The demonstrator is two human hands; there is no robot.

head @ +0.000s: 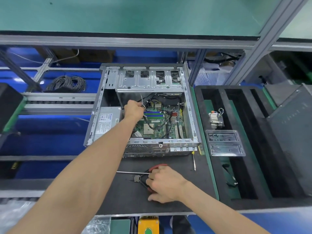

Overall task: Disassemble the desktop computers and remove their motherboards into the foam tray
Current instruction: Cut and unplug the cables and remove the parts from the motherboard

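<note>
An open desktop case (190, 115) lies on the dark mat, its green motherboard (160, 127) still inside under black cables. My left hand (134, 109) reaches into the case and grips a bundle of cables (143, 105) tied with a white tie, above the blue memory slots. My right hand (164, 184) rests on the mat in front of the case, its fingers curled round the red handles of a pair of cutting pliers (139, 179). The black foam tray (253, 149) with long slots stands to the right of the case.
A heatsink (216, 119) and a clear plastic screw tray (225, 143) lie on the foam tray. A yellow-handled screwdriver (194, 160) and a thin metal rod (131, 172) lie on the mat. The silver power supply (106, 122) fills the case's left side. A cable coil (67, 83) lies at back left.
</note>
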